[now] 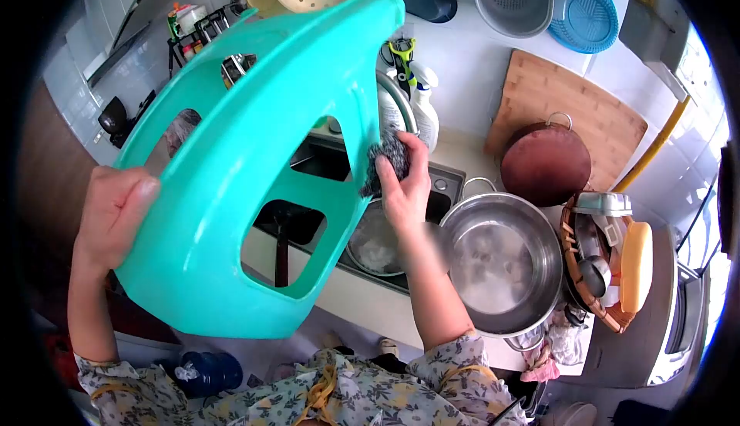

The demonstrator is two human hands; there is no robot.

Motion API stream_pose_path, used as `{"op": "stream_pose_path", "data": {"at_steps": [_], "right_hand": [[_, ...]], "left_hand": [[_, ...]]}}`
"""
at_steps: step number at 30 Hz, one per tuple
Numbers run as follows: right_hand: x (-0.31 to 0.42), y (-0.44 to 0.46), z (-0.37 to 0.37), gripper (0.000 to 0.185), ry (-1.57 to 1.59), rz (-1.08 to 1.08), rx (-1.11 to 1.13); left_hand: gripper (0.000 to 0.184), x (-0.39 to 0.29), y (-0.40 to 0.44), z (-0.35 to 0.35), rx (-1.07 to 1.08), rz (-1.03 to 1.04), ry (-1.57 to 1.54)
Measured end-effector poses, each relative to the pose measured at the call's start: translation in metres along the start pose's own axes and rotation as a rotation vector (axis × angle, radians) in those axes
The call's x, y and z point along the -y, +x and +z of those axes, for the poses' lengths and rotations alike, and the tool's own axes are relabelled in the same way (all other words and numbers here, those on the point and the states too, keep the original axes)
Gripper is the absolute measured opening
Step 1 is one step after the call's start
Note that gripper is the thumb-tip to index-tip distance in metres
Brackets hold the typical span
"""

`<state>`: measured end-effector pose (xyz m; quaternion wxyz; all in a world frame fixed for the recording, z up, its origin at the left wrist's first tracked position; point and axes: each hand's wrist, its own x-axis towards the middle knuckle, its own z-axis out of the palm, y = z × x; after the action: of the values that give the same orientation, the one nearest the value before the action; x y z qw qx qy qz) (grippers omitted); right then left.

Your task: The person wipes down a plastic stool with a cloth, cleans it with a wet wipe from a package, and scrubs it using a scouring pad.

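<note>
A large teal plastic stool with cut-out openings is held up in the air, tilted over the counter and sink. My left hand is closed around its edge on the left. A dark grey, fuzzy scouring pad is pinched in my right hand, pressed against the stool's right side. Below the stool, a sink shows partly through the openings. A metal basin sits in the sink, partly hidden by my right forearm and the stool.
Right of my forearm stands a big steel pot. A wooden cutting board and reddish-brown pan lid lean on the wall. A wicker basket holds kitchenware. Spray bottles stand behind the sink; colanders hang above.
</note>
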<state>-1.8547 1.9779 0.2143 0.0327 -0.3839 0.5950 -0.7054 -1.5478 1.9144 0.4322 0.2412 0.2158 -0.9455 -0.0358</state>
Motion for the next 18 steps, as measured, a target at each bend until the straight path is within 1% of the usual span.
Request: {"op": "stream_pose_path", "data": {"at_steps": [1,3,4,7,11,13,14,16,17,18], "right_hand": [[0.017,0.008,-0.002,0.039,0.126,0.015,0.046],[0.019,0.034,0.007,0.031,0.042,-0.478,-0.054],[0.023,0.039,0.008,0.025,0.027,-0.486,-0.091],[0.006,0.036,0.01,0.025,0.008,-0.485,-0.095],[-0.038,-0.01,0.011,0.025,-0.013,-0.335,-0.085],[-0.064,-0.033,0.014,0.025,-0.079,-0.298,-0.105],[-0.064,-0.039,0.013,0.025,-0.088,-0.246,-0.104],[-0.065,-0.036,0.011,0.026,-0.1,-0.25,-0.096],[-0.059,-0.034,0.012,0.027,-0.108,-0.252,-0.082],[-0.05,-0.026,0.013,0.029,-0.075,-0.272,-0.069]], "left_hand": [[0.038,-0.002,0.0,0.003,-0.005,0.0,0.012],[0.038,-0.003,0.002,0.008,0.116,0.107,0.094],[0.037,-0.011,0.005,0.01,0.156,0.079,0.085],[0.036,-0.023,0.006,0.018,0.166,0.107,0.022],[0.034,-0.03,0.002,0.029,0.198,0.065,-0.062],[0.032,-0.035,0.003,0.033,0.195,0.151,0.005],[0.032,-0.035,0.003,0.033,0.2,0.15,0.002],[0.032,-0.029,0.0,0.028,0.17,0.172,0.068],[0.032,-0.027,-0.004,0.02,0.178,0.158,0.068],[0.032,-0.025,-0.009,0.008,0.182,0.084,0.118]]}}
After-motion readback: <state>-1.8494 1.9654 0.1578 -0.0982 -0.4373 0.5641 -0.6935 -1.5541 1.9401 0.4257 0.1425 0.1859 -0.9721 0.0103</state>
